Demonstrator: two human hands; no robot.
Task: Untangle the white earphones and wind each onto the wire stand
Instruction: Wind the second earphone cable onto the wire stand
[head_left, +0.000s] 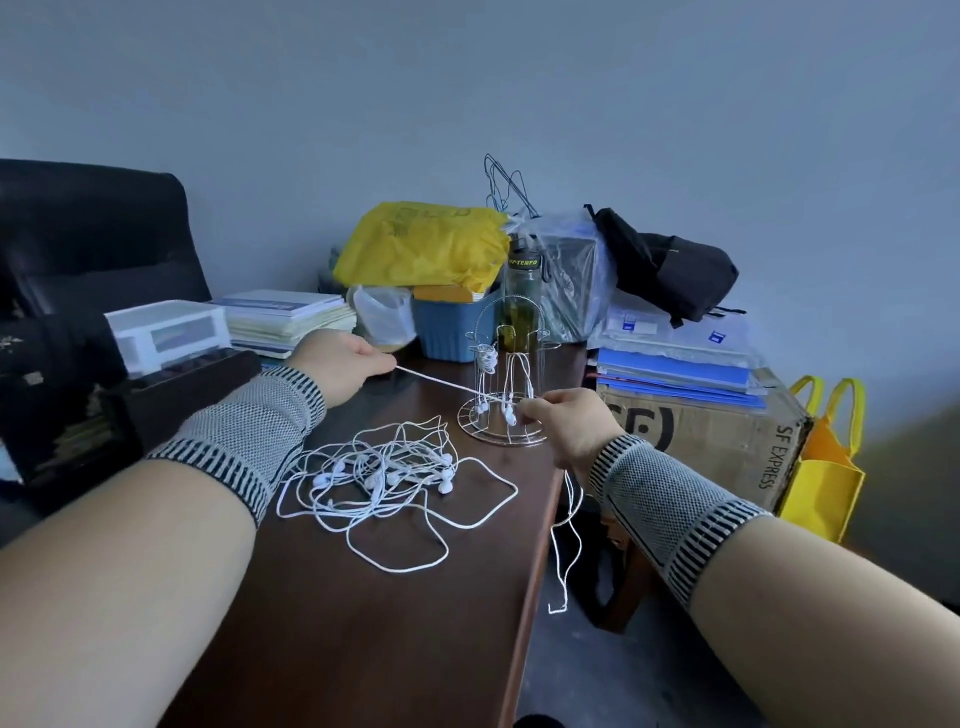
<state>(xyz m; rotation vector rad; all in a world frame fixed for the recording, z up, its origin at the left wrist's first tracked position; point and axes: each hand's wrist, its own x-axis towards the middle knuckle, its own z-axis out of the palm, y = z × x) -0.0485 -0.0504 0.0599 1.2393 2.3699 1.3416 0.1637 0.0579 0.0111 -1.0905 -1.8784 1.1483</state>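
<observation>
A tangle of white earphones (387, 475) lies on the dark wooden table (332, 623), with loose cable loops spreading toward the right edge. Behind it stands the wire stand (506, 384), with white cable wound on its hooks and earbuds hanging near its round base. One white cable (441, 383) runs taut between my hands. My left hand (340, 366) pinches its far end to the left of the stand. My right hand (569, 426) pinches it just in front of the stand's base, and the rest of the cable (563, 551) dangles off the table edge.
A blue bin (452, 327), a yellow bag (421, 249) and a green bottle (519, 306) crowd the back of the table. Stacked books (291, 322) and a white drawer box (166, 332) sit at left. A cardboard box (727, 441) with blue folders stands to the right.
</observation>
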